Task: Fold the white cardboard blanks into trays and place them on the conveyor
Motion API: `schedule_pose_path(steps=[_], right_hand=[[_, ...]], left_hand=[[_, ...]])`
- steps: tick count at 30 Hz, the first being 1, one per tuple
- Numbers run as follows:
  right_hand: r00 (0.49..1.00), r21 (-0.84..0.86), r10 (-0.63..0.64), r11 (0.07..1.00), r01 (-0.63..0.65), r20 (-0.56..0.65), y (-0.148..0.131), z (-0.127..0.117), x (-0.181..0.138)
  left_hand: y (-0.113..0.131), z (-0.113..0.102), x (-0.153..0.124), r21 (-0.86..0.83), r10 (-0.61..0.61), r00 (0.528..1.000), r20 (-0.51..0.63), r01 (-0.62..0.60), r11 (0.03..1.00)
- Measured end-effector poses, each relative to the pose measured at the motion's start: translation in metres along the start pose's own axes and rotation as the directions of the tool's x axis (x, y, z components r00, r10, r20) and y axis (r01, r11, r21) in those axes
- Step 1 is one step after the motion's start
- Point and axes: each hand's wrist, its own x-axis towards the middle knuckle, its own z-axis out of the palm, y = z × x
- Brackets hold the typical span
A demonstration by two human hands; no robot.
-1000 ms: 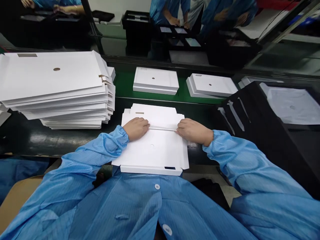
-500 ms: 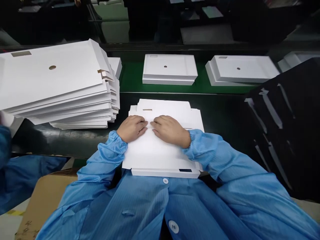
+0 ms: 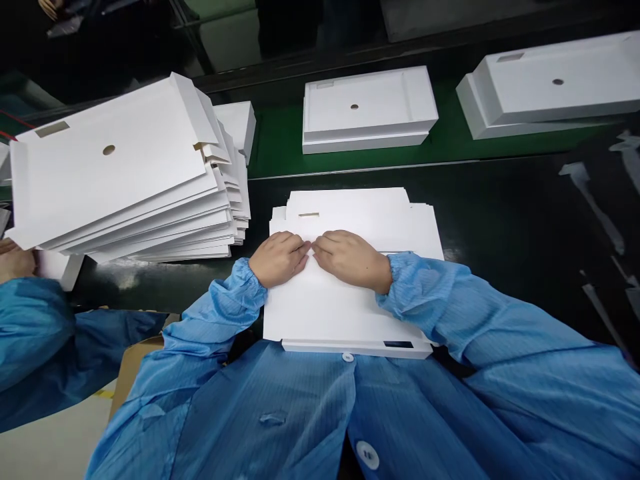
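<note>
dark worktop (image 3: 500,213) carries it all. stack of white cartons (image 3: 125,160) on the left. flat white carton (image 3: 330,313) centred, right against the smock (image 3: 280,407). right hand (image 3: 353,260) and left hand (image 3: 280,259) palm-down on it, nearly meeting. fingers together, slightly bent; can't tell if they pinch anything.

White carton (image 3: 320,310), stack (image 3: 110,167) on dark bench (image 3: 500,213)

Passable across the tabletop (image 3: 500,207) from the white blank (image 3: 320,307) toward the right edge, up to the pale strips (image 3: 595,201), perhaps less in that dimness. Tight between blank and tall white stack (image 3: 120,167). Barred at the near edge by the right sleeve (image 3: 480,310), beyond the far edge by a white box (image 3: 375,110).
</note>
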Motion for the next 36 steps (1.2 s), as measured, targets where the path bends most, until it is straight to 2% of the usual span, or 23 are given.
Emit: schedule_pose_path(steps=[9,19,25,30,33,36], right_hand=[[0.999,0.012,-0.032,0.999,0.033,-0.037,0.001,-0.002,0.0],[1.0,0.04,0.02,0.999,-0.021,0.023,-0.003,-0.007,0.002],[0.998,0.011,-0.009,1.0,0.009,0.069,-0.006,-0.008,0.001],[0.994,-0.048,-0.082,0.995,0.085,0.066,-0.007,-0.009,0.0],[0.991,-0.092,-0.128,0.987,0.13,0.032,-0.005,-0.013,-0.001],[0.989,-0.118,-0.149,0.982,0.149,0.011,-0.001,-0.018,0.0]], left_hand=[[-0.001,0.003,-0.003,-0.019,0.017,0.998,-0.056,-0.018,1.0],[0.001,0.003,-0.006,-0.068,-0.019,0.997,-0.068,0.015,0.998],[0.004,0.0,-0.005,0.027,-0.009,0.999,-0.035,0.01,1.0],[0.007,-0.004,-0.002,0.12,0.03,0.999,-0.011,-0.029,0.992],[0.004,-0.008,-0.003,0.146,0.068,0.997,-0.032,-0.063,0.987],[-0.001,-0.014,-0.007,0.092,0.061,0.994,-0.091,-0.053,0.994]])
